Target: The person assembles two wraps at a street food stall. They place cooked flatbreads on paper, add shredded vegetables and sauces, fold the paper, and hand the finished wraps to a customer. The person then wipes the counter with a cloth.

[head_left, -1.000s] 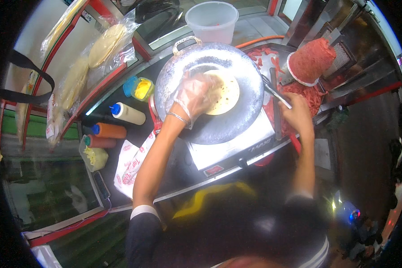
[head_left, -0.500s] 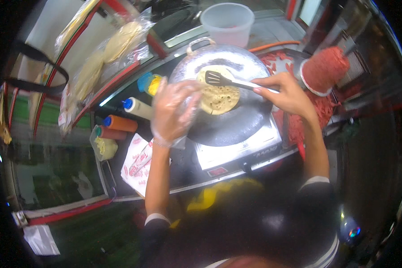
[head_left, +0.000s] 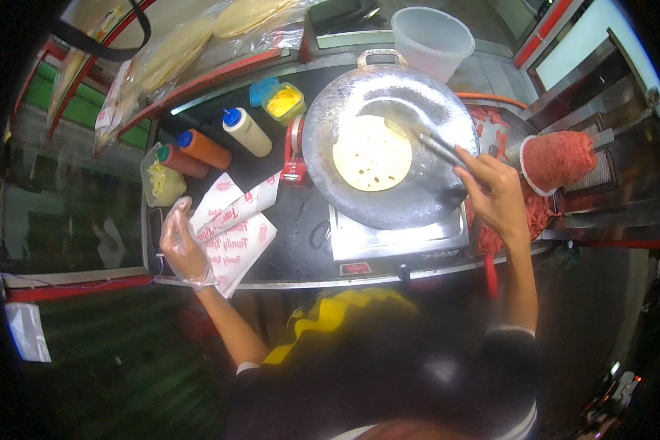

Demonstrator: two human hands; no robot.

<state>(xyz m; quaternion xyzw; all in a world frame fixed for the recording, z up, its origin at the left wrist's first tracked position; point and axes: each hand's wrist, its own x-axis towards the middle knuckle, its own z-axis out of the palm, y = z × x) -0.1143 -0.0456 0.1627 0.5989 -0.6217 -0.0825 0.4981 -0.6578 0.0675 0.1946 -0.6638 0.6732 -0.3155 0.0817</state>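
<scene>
Flatbread (head_left: 372,152) lies flat in pan (head_left: 330,176), lightly browned. R hand (head_left: 495,192) grips tongs (head_left: 429,139) at pan's right; gloved L hand (head_left: 183,246), loosely open, on wrappers (head_left: 235,227) left of pan. Wrapping not begun.

Pale flatbread (head_left: 372,152) flat, seemingly mid-pan (head_left: 418,202)

Three squeeze bottles (head_left: 205,148), one flatbread (head_left: 372,153), one pan (head_left: 389,150).

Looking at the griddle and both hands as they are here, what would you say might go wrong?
1. The right hand holds tongs close over the metal griddle; if the surface is hot, the fingers could get burned.
2. The left hand, in a thin plastic glove, rests on the printed paper wrappers at the counter's edge; they could slide off.
3. The flatbread lies unattended and may scorch.
</scene>
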